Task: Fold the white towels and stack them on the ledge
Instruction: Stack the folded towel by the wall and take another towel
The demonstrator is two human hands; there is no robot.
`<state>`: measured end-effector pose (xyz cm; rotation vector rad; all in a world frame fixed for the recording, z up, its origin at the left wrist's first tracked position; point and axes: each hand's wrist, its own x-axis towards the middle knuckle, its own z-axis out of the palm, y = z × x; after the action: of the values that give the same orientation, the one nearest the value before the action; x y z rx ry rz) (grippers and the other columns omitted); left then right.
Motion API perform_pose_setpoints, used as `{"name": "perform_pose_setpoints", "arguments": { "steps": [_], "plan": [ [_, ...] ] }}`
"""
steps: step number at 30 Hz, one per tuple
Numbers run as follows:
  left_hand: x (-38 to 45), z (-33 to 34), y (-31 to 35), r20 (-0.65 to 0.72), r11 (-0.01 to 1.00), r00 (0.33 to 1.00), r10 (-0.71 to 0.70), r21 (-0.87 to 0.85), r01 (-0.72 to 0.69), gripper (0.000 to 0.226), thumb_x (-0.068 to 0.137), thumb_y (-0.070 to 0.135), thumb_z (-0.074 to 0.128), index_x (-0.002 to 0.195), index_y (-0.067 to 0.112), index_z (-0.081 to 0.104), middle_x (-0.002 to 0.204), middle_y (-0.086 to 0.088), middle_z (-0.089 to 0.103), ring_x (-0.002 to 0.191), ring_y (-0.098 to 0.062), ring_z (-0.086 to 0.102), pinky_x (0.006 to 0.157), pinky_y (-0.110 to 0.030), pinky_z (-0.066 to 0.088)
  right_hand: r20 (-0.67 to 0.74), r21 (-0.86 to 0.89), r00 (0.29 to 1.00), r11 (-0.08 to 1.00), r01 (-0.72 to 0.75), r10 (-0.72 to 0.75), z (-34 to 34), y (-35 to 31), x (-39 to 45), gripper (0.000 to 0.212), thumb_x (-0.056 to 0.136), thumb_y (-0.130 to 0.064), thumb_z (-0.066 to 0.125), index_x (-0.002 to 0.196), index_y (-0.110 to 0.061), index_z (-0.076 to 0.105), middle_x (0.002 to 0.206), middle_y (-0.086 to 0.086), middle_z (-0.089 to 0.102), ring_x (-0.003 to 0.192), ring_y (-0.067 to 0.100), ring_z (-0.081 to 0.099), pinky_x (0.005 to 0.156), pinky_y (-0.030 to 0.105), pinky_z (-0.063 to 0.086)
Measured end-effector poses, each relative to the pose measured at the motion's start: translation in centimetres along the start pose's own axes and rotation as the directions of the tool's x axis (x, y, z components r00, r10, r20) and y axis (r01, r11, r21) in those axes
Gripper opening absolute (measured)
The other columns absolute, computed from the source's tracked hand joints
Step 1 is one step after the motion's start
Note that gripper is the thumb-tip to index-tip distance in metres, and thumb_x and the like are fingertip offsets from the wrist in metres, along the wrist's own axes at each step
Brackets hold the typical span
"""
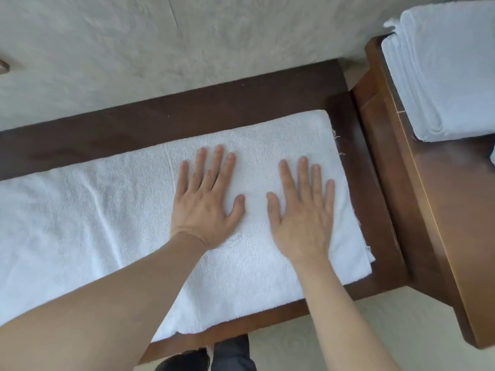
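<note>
While both palms lie flat on the cloth, the person's left hand (206, 199) and right hand (302, 210) press side by side on a white towel (80, 223), fingers spread and straight, grasping nothing. The thumbs point toward each other with a narrow strip of terry between them, and the two hands do not touch. Bare forearms run in from the lower edge of the view, the left one crossing the towel's near edge. The hands rest on the right-hand part of the towel, which is laid out lengthwise on a dark wooden bench (241, 103) and carries on past the left edge of the view. Its right end appears doubled over, with layered edges showing at the near right corner, and a few loose threads stick out along that end. Faint creases run across the cloth to the left of the left hand. A bare band of dark wood shows behind the towel, along a pale mottled wall (187, 36), and narrower strips of wood show at the right end and along the near side. Just beside the bench's right end stands a higher wooden ledge (442, 210) in a lighter brown. On its far part sits a stack of folded white towels (442, 76), with the folded edges facing the bench. Below the bench's near edge, dark trouser legs (233, 354) and a pale floor (348, 330) are visible.
</note>
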<state>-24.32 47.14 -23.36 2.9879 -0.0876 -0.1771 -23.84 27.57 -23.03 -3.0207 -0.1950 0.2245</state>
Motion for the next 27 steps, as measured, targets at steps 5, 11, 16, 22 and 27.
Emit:
{"name": "perform_pose_setpoints", "arguments": {
  "steps": [5,11,16,22,27],
  "plan": [
    [-0.1,0.2,0.1,-0.027,1.0,1.0,-0.004,0.02,0.005,0.076,0.097,0.057,0.025,0.16,0.025,-0.001,0.168,0.004,-0.005,0.154,-0.022,-0.008,0.124,-0.051,0.003,-0.087,0.072,0.949,0.952,-0.298,0.304,-0.8,1.8,-1.4,0.07,0.104,-0.057,0.004,0.16,-0.015,0.001,0.168,0.007,-0.003,0.154,0.028,-0.006,0.122,0.059,0.006],
    [-0.4,0.0,0.0,-0.041,1.0,0.999,-0.016,-0.02,0.015,0.075,0.094,0.055,0.026,0.16,0.027,0.002,0.168,0.005,-0.003,0.154,-0.02,-0.008,0.124,-0.047,-0.002,-0.032,0.014,0.99,0.991,0.136,-0.135,1.3,-1.2,-6.5,0.065,0.105,-0.058,0.016,0.161,-0.027,0.009,0.168,0.003,0.005,0.155,0.023,0.001,0.123,0.055,0.01],
    [-0.6,0.0,0.0,-0.057,0.999,0.998,-0.013,-0.052,0.01,0.074,0.094,0.055,0.025,0.16,0.026,0.008,0.168,0.004,0.002,0.154,-0.021,-0.005,0.125,-0.046,-0.002,-0.035,-0.016,0.977,0.977,-0.213,0.212,0.3,4.9,-7.5,0.067,0.102,-0.058,0.006,0.161,-0.026,0.004,0.168,0.006,0.005,0.155,0.028,0.003,0.124,0.052,0.006],
    [-0.6,0.3,-0.1,-0.09,0.999,0.996,-0.01,-0.051,0.005,0.074,0.093,0.056,0.022,0.16,0.027,0.008,0.168,0.003,0.003,0.154,-0.02,-0.005,0.125,-0.046,-0.001,-0.103,0.091,0.995,0.996,0.003,0.006,-0.4,-0.7,-5.5,0.065,0.104,-0.057,0.009,0.161,-0.026,0.003,0.168,0.003,-0.002,0.155,0.022,-0.007,0.124,0.047,-0.007],
    [-0.9,0.0,-0.1,-0.102,0.996,0.995,0.0,-0.091,-0.01,0.071,0.093,0.051,0.023,0.159,0.024,0.018,0.167,0.001,0.013,0.155,-0.02,0.001,0.125,-0.046,0.001,-0.066,0.01,0.998,1.0,0.023,-0.022,1.5,-2.5,-4.9,0.063,0.103,-0.058,0.013,0.16,-0.033,0.006,0.168,0.001,0.001,0.155,0.02,-0.004,0.125,0.048,0.003]
  ]
}}
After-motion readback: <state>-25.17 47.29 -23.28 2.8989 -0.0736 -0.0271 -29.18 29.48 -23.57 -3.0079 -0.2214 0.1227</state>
